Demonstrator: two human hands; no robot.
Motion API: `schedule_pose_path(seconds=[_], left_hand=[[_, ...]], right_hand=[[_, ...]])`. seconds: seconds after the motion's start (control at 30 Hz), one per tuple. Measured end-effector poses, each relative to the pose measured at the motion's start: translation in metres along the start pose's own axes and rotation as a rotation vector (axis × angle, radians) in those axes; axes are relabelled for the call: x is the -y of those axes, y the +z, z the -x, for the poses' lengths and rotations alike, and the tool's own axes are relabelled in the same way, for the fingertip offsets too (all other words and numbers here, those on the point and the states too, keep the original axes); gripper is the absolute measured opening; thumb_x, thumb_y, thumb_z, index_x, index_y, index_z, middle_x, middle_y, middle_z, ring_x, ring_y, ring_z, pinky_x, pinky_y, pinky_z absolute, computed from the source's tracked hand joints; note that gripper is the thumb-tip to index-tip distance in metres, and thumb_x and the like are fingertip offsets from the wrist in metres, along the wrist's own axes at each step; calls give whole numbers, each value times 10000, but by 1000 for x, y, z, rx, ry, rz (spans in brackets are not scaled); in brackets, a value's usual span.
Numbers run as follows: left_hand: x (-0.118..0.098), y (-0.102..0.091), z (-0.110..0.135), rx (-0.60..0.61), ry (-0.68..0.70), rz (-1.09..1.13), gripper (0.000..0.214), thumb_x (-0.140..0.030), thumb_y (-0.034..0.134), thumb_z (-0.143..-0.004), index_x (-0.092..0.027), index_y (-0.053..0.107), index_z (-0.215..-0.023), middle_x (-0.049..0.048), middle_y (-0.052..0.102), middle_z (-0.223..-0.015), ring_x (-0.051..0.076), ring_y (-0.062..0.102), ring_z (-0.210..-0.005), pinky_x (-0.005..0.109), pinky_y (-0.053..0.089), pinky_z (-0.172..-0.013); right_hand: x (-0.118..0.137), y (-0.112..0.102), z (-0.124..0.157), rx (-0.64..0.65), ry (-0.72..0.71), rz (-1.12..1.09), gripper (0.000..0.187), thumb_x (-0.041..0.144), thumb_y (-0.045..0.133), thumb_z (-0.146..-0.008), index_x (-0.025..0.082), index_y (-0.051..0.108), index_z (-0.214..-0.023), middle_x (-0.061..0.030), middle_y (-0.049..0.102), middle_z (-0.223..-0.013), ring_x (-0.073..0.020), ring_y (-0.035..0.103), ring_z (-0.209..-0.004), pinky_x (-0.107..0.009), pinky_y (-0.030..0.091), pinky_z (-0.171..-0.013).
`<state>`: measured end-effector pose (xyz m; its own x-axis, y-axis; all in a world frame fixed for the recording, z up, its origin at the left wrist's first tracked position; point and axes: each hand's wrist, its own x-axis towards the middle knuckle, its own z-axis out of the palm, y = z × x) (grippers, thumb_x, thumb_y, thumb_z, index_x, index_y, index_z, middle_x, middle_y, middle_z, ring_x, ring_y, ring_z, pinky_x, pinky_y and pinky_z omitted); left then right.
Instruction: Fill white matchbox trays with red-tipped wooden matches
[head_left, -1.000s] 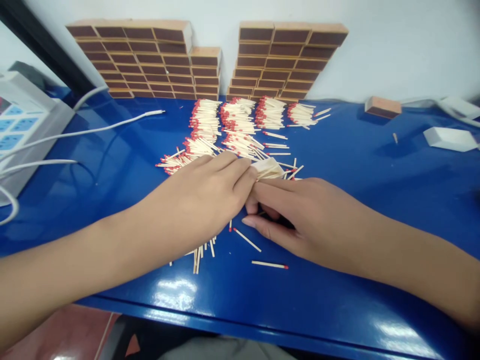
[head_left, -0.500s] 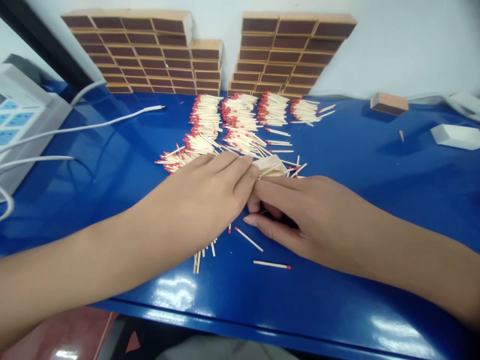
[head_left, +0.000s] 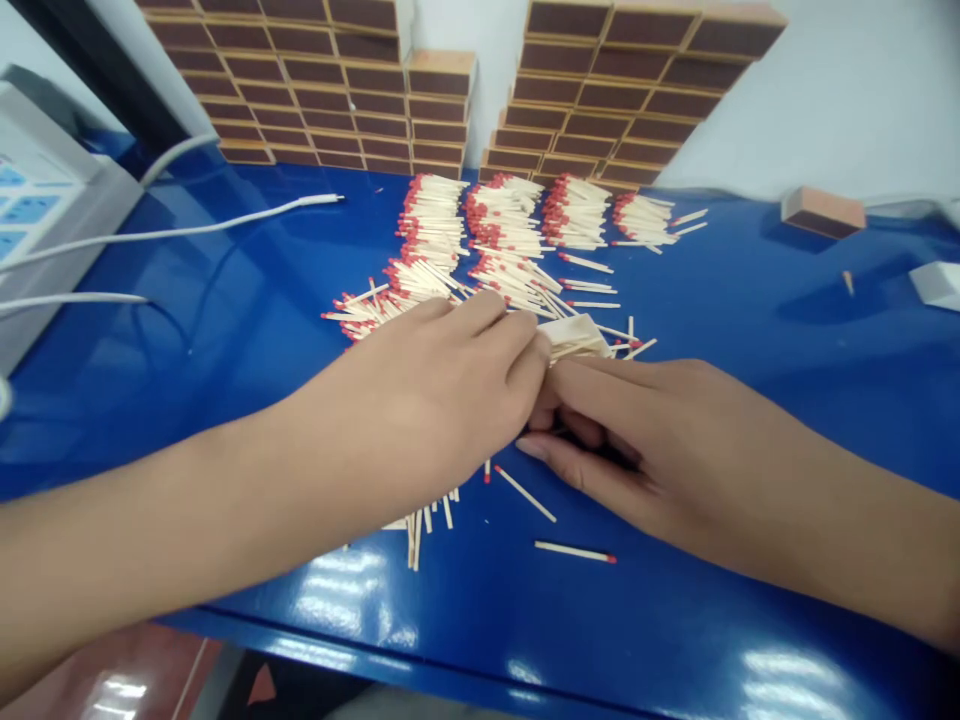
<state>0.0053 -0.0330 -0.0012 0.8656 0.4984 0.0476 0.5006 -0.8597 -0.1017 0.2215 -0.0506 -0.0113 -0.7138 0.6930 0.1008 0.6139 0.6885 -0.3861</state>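
A white matchbox tray (head_left: 576, 333) with matches in it shows between my two hands, partly covered by them. My left hand (head_left: 457, 385) is closed, its fingers bent over the tray's left end and their tips hidden. On the near side, my right hand (head_left: 622, 420) has its fingers curled against the tray, with the thumb lower and a little apart. Behind the hands lie heaps of red-tipped matches (head_left: 510, 215) in rough columns. Nearer me, a loose match (head_left: 576, 552) lies on the blue table (head_left: 675, 640), and more matches (head_left: 416, 540) stick out below my left wrist.
Stacked matchboxes stand against the wall in a left block (head_left: 307, 95) and a right block (head_left: 600, 95). A single matchbox (head_left: 823, 212) and a white piece (head_left: 937, 285) lie at the right. White cables (head_left: 247, 215) and a pale device (head_left: 45, 220) occupy the left.
The view has shifted, so the hands and matches appear farther right and the stacks higher. Both hands keep nearly the same grip around the tray.
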Motion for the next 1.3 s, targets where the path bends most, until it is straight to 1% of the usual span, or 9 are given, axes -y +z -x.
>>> schedule_pose_path(seconds=[0.17, 0.27, 0.37, 0.5, 0.63, 0.73, 0.9, 1.07, 1.3], left_hand=[[8, 5, -4, -42, -7, 29, 280, -289, 521, -1010, -101, 701, -1115, 169, 702, -1172, 337, 627, -1194, 529, 556, -1021], [9, 6, -2, -101, 2, 19, 306, -313, 522, -1008, -91, 710, -1101, 167, 713, -1154, 328, 637, -1184, 516, 569, -1013], [10, 6, -1, -176, 22, 23, 285, -294, 518, -1001, -106, 731, -1023, 154, 734, -1108, 306, 658, -1157, 496, 588, -994], [12, 4, 0, -233, 35, 19, 257, -277, 537, -990, -124, 739, -948, 130, 753, -1076, 284, 689, -1107, 462, 614, -954], [14, 1, -1, -260, 13, 48, 232, -271, 553, -980, -133, 737, -1006, 96, 769, -1062, 258, 719, -1046, 429, 626, -939], [16, 1, -1, -293, 31, 73, 206, -251, 579, -960, -135, 738, -1022, 84, 773, -1065, 255, 730, -1029, 423, 632, -928], [17, 2, -2, -330, 46, 80, 205, -246, 593, -958, -127, 739, -1040, 93, 763, -1124, 263, 730, -1047, 425, 639, -913], [17, 4, -2, -363, 49, 63, 238, -240, 594, -959, -106, 727, -1104, 116, 752, -1173, 271, 736, -1031, 423, 648, -871], [20, 4, -2, -379, 67, 106, 226, -225, 585, -973, -106, 722, -1108, 122, 753, -1174, 264, 737, -1041, 427, 643, -904]], right_hand=[[-2, 2, -1, -8, 3, 16, 117, 281, 556, -998, 219, 513, -909, 6, 618, -797, -107, 488, -577, -269, 340, -563], [-1, 1, 0, -12, 5, 12, 108, 272, 549, -998, 211, 523, -912, 3, 628, -819, -104, 499, -585, -259, 341, -565], [0, -1, -1, -2, 17, -9, 100, 276, 546, -997, 204, 547, -928, -1, 638, -818, -107, 515, -599, -253, 337, -570], [0, -1, -1, -7, 29, -16, 106, 282, 551, -999, 201, 558, -932, 1, 645, -811, -109, 528, -611, -251, 316, -573], [0, -1, -1, -11, 41, -18, 125, 287, 563, -1002, 197, 552, -916, 11, 638, -797, -105, 524, -611, -256, 296, -578], [0, -1, -2, 1, 42, -24, 124, 297, 563, -1005, 198, 564, -930, 19, 631, -791, -109, 526, -619, -263, 271, -578], [1, -2, -2, -2, 41, -37, 143, 298, 565, -1008, 194, 552, -911, 33, 598, -755, -104, 493, -611, -258, 247, -580], [2, -1, -2, -11, 55, -44, 144, 295, 575, -1002, 192, 549, -907, 38, 578, -741, -102, 475, -604, -252, 237, -583], [3, -4, -3, 7, 64, -52, 139, 280, 595, -1000, 193, 553, -900, 43, 588, -749, -97, 477, -608, -250, 234, -593]])
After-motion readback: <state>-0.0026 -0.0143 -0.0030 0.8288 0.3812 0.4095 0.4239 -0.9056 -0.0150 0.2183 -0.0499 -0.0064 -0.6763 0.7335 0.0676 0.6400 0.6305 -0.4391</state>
